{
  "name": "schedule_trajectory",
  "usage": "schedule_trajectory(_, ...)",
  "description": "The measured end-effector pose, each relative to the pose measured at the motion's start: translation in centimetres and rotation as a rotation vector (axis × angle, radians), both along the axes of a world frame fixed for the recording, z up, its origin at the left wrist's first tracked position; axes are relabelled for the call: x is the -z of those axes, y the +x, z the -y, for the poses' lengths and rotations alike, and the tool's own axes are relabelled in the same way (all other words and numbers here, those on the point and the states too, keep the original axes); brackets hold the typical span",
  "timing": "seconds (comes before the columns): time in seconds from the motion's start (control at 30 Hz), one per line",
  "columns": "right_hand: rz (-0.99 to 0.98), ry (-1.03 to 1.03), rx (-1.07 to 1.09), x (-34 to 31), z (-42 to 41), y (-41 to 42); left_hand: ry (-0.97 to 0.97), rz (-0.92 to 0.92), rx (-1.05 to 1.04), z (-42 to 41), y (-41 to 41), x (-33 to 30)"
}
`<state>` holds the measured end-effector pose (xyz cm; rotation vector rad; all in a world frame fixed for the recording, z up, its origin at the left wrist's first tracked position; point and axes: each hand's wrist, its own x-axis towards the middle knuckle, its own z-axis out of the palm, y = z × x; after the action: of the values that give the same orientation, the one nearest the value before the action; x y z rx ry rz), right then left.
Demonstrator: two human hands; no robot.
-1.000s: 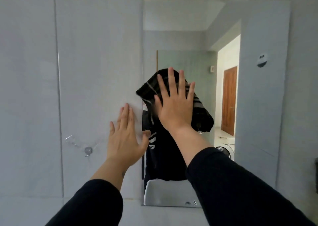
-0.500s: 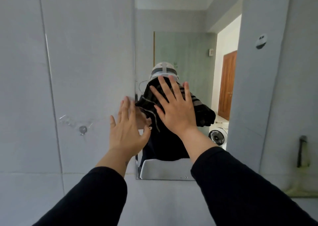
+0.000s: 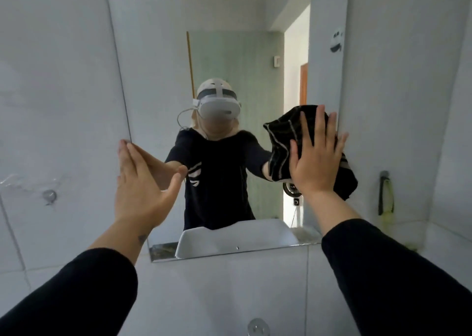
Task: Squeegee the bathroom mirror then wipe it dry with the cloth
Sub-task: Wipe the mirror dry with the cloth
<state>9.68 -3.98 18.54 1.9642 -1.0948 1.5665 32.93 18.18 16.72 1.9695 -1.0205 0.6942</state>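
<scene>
The frameless bathroom mirror (image 3: 158, 62) hangs on the white tiled wall ahead. My right hand (image 3: 313, 159) lies flat with spread fingers on a black cloth with thin pale stripes (image 3: 281, 141), pressing it against the glass near the mirror's right edge. My left hand (image 3: 139, 182) is open and flat, its fingertips resting at the mirror's left edge. A squeegee (image 3: 384, 195) with a dark handle hangs on the wall to the right of the mirror.
A small metal wall hook (image 3: 49, 195) sits on the tiles at the left. A tiled ledge (image 3: 447, 236) runs at the lower right. A metal fitting (image 3: 258, 328) shows at the bottom edge. The mirror reflects a person, a white basin and a doorway.
My right hand has slid the cloth from the mirror's left-centre across to its right edge. The view has tilted down and drawn closer. My left hand stays at the left edge.
</scene>
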Motion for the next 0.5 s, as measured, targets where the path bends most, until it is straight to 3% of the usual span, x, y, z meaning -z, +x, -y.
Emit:
schedule_trajectory(0.23,0.168,0.166,-0.006,7.3,-0.3,-0.4,-0.020,0.028,-0.050,0.1,0.3,0.7)
schedule_trajectory(0.5,-0.008,-0.003,-0.058,5.5,-4.8,6.6,-0.032,0.050,-0.028,-0.1,0.4,0.8)
